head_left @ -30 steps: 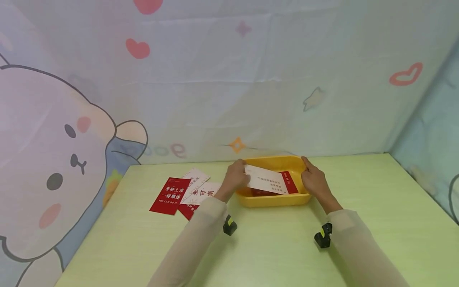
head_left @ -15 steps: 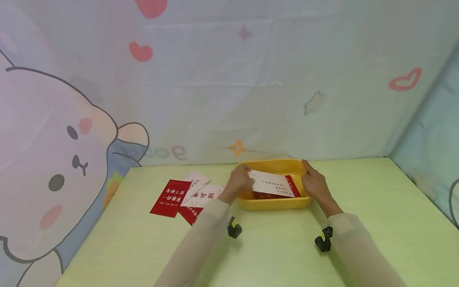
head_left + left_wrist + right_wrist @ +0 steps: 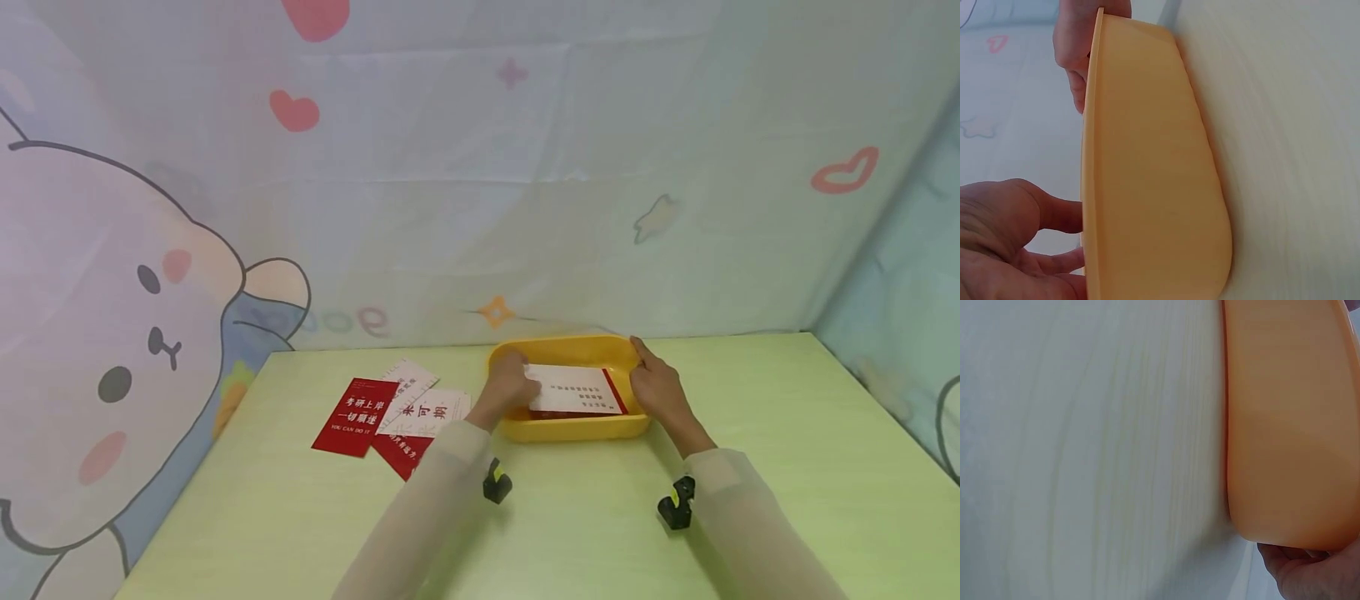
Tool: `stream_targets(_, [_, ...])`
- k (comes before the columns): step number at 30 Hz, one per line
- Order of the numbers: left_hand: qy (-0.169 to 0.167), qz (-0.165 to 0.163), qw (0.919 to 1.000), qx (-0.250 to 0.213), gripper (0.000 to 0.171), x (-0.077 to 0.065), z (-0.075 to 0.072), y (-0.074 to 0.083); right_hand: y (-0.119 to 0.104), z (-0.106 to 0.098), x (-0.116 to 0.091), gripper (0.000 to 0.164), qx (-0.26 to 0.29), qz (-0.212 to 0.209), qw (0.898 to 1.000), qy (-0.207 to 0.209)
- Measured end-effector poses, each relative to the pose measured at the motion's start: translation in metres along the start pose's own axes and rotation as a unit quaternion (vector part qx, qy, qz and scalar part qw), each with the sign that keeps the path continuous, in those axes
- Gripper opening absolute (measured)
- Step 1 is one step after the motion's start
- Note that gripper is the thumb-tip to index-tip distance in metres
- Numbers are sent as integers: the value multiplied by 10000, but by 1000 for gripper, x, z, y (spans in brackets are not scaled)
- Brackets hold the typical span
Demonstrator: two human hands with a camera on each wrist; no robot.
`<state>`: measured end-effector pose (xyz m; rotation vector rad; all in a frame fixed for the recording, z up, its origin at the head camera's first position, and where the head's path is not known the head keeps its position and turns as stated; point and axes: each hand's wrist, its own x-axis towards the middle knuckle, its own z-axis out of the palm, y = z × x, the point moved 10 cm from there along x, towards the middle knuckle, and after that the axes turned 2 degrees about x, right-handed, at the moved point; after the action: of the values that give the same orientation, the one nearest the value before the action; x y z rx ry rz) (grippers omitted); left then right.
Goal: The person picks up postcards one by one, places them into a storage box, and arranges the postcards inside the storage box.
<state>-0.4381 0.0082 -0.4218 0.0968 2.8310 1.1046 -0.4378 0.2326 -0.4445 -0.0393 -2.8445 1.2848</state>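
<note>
While a pale printed backdrop point(image 3: 465, 200) fills most of the head view, with a big cartoon animal point(image 3: 82, 333) down its left side, a light yellow-green table point(image 3: 585, 517) takes up the lower part. Next size down is the yellow tray point(image 3: 573, 430), sitting near the table's far edge, just right of centre in the frame. Right hand point(image 3: 662, 387) has a proper grip on the tray's right end. Left hand point(image 3: 507, 387) is over the tray's left end, on the left end of a white card point(image 3: 573, 388) inside; can't tell if it's pinching that or just touching. Left of centre there's an overlapping spread of red and white cards point(image 3: 429, 410), the leftmost red one reading YOU CAN DO IT. Smallest bits: black gadgets point(image 3: 497, 483) by each wrist.
</note>
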Motion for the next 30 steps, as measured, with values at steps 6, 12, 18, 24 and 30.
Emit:
stream_targets(6, [-195,133,9992,311,46,-1,6,4,2,-1,2,60,-62,-4,10000,25])
stream_targets(12, [-342,-39,9987,378,44,0,13,3,3,0,3,61,-54,33,10000,3])
stream_targets(18, [-408,-32,9976,551,42,-2,15,3,4,0,3,61,-48,46,10000,-2])
stream_targets(24, [-493,23,9974,529,42,-1,17,2,4,1,3,61,-59,89,9999,-18])
stream_targets(30, [-560,-3,9966,597,43,0,21,0,5,1,4,60,-77,97,9999,-25])
